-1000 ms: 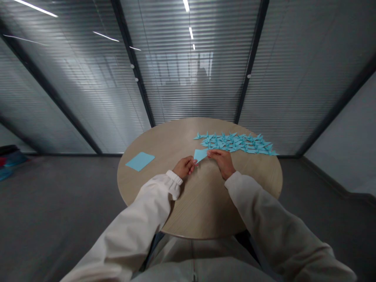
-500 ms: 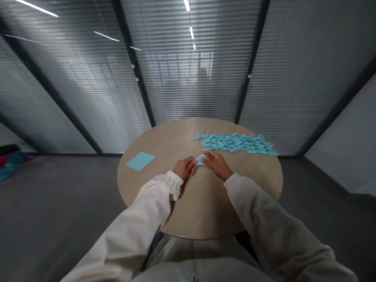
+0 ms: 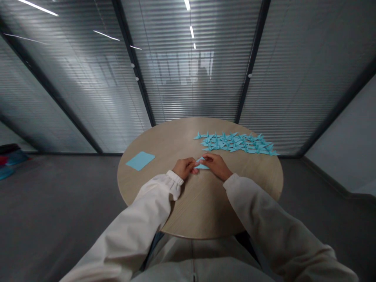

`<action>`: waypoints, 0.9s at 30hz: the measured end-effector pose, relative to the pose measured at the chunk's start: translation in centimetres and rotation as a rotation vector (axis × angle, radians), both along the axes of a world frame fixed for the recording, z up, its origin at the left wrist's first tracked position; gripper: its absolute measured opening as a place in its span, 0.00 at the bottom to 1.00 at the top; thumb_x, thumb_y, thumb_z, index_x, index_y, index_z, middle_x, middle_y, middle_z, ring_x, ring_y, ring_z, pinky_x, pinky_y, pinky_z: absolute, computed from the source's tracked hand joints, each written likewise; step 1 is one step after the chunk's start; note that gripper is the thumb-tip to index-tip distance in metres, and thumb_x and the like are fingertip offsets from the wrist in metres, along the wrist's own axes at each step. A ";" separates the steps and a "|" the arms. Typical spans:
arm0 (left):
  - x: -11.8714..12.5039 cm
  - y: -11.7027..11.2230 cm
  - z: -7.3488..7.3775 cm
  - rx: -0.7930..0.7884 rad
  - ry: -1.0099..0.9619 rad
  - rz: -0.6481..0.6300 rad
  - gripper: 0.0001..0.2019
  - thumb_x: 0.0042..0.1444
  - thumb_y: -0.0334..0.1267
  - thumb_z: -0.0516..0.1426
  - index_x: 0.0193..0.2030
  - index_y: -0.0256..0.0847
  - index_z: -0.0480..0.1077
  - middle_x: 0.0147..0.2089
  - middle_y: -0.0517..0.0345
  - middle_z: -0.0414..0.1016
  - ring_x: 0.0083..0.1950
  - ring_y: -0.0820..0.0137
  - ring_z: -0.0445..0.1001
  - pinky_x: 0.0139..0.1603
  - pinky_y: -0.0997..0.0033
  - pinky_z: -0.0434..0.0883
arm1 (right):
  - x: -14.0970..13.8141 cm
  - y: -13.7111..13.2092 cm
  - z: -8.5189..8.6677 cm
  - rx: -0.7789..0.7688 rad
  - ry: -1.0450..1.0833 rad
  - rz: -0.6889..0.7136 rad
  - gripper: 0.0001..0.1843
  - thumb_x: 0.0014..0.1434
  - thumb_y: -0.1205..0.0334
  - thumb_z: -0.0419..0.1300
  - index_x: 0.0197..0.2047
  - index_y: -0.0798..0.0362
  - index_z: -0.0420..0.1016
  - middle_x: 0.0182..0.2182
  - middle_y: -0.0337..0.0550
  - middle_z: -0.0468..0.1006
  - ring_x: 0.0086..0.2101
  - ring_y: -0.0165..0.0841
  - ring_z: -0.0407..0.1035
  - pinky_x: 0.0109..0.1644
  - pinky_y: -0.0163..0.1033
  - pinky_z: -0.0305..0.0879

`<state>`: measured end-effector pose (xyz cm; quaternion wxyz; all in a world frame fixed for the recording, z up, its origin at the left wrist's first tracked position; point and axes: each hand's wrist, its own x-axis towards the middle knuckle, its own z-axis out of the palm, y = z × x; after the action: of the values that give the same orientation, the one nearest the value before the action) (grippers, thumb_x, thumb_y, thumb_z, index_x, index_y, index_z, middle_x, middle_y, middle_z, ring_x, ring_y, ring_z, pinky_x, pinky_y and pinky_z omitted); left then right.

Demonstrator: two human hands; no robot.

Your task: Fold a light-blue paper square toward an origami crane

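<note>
Jacket [image 3: 170, 273]: pale, with a zip running down its middle, at the bottom edge of the view.
Sleeves [image 3: 132, 227]: pale and loose, reaching forward over the table from both sides; the left cuff is gathered.
Table [image 3: 205, 207]: round, light wood grain, its near rim just in front of the jacket.
Left hand [image 3: 184, 167]: fingers curled, pinching the left end of the folded paper between thumb and fingers.
Right hand [image 3: 219, 164]: fingertips and thumb at the paper's upper right — whether gripping or only pressing, I cannot tell.
Folded paper [image 3: 202, 166]: light blue, roughly triangular in outline, between the two hands near the middle of the table, partly covered by fingers.
Flat sheet [image 3: 140, 161]: light blue, four-sided, lying alone toward the table's left rim, well apart from the hands.
Cranes [image 3: 235, 142]: many small blue folded pieces, crowded in rows beyond the right hand, toward the far right of the table.
Floor [image 3: 88, 203]: dark grey.
Blinds [image 3: 190, 98]: horizontal slats beyond the table, between dark frames — bright light strips and a dim silhouette show across them.
</note>
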<state>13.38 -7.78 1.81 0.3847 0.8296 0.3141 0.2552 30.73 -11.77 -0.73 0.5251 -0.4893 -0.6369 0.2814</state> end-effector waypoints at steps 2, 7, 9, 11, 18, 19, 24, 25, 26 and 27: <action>-0.1 -0.1 0.1 0.027 0.018 -0.022 0.16 0.55 0.48 0.50 0.26 0.36 0.67 0.21 0.60 0.73 0.23 0.75 0.69 0.28 0.76 0.65 | 0.0 0.0 0.0 0.018 -0.020 -0.022 0.12 0.50 0.55 0.59 0.32 0.55 0.75 0.28 0.41 0.76 0.30 0.31 0.69 0.36 0.35 0.63; -0.1 0.0 0.1 0.088 0.047 -0.035 0.16 0.56 0.46 0.49 0.26 0.37 0.67 0.21 0.62 0.72 0.22 0.77 0.67 0.29 0.77 0.64 | 0.1 -0.2 0.2 0.052 -0.068 -0.066 0.13 0.50 0.54 0.59 0.30 0.56 0.76 0.26 0.41 0.76 0.29 0.31 0.69 0.35 0.35 0.62; 0.0 0.0 0.1 0.089 0.055 -0.017 0.16 0.55 0.46 0.49 0.26 0.37 0.67 0.20 0.62 0.72 0.22 0.77 0.67 0.28 0.78 0.64 | 0.1 -0.2 0.2 0.051 -0.064 -0.072 0.12 0.50 0.54 0.59 0.29 0.56 0.76 0.25 0.41 0.76 0.28 0.31 0.68 0.34 0.35 0.62; 0.0 -0.1 0.2 0.082 0.066 0.009 0.16 0.55 0.46 0.49 0.26 0.37 0.67 0.20 0.62 0.72 0.21 0.77 0.66 0.27 0.78 0.63 | 0.1 -0.2 0.3 0.036 -0.060 -0.067 0.12 0.50 0.54 0.59 0.29 0.55 0.76 0.25 0.40 0.75 0.27 0.30 0.68 0.33 0.34 0.61; 0.0 -0.1 0.2 0.106 0.104 -0.012 0.17 0.55 0.48 0.49 0.26 0.37 0.67 0.20 0.62 0.72 0.22 0.77 0.66 0.28 0.78 0.63 | -0.1 -0.6 0.9 0.060 -0.145 -0.102 0.13 0.54 0.55 0.55 0.27 0.55 0.75 0.25 0.38 0.75 0.28 0.29 0.67 0.34 0.33 0.59; 0.0 -0.1 0.2 0.097 0.099 -0.020 0.17 0.55 0.48 0.48 0.27 0.37 0.68 0.20 0.62 0.72 0.22 0.77 0.66 0.28 0.78 0.63 | -0.1 -0.7 0.9 0.073 -0.152 -0.109 0.13 0.54 0.56 0.55 0.27 0.55 0.75 0.25 0.39 0.75 0.28 0.29 0.67 0.35 0.33 0.59; -0.1 0.0 0.1 0.123 0.106 -0.005 0.16 0.56 0.48 0.48 0.28 0.38 0.67 0.21 0.61 0.73 0.23 0.75 0.67 0.29 0.77 0.62 | -0.3 -0.6 0.8 0.061 -0.172 -0.147 0.13 0.54 0.57 0.55 0.28 0.55 0.76 0.24 0.39 0.74 0.28 0.29 0.66 0.34 0.32 0.59; -0.1 0.1 0.1 0.135 0.111 0.007 0.16 0.56 0.47 0.48 0.28 0.38 0.67 0.21 0.61 0.73 0.23 0.75 0.67 0.29 0.77 0.62 | -0.3 -0.5 0.7 0.047 -0.173 -0.144 0.13 0.54 0.56 0.55 0.29 0.55 0.76 0.25 0.39 0.74 0.28 0.29 0.66 0.34 0.33 0.59; -0.2 0.2 0.1 0.144 0.111 0.025 0.16 0.56 0.47 0.48 0.28 0.38 0.67 0.21 0.61 0.73 0.23 0.75 0.67 0.29 0.77 0.63 | -0.3 -0.4 0.6 0.037 -0.170 -0.134 0.13 0.54 0.55 0.55 0.30 0.55 0.76 0.25 0.39 0.74 0.28 0.30 0.66 0.34 0.33 0.59; -0.2 0.3 0.0 0.147 0.104 0.048 0.16 0.56 0.48 0.47 0.28 0.38 0.67 0.21 0.61 0.73 0.23 0.75 0.67 0.29 0.76 0.63 | -0.2 -0.4 0.5 0.030 -0.161 -0.117 0.13 0.54 0.55 0.55 0.30 0.55 0.75 0.26 0.39 0.75 0.28 0.30 0.66 0.34 0.33 0.59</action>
<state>13.17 -7.44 1.77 0.2999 0.8599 0.3338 0.2433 30.51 -12.13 -0.22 0.4950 -0.5387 -0.6516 0.2004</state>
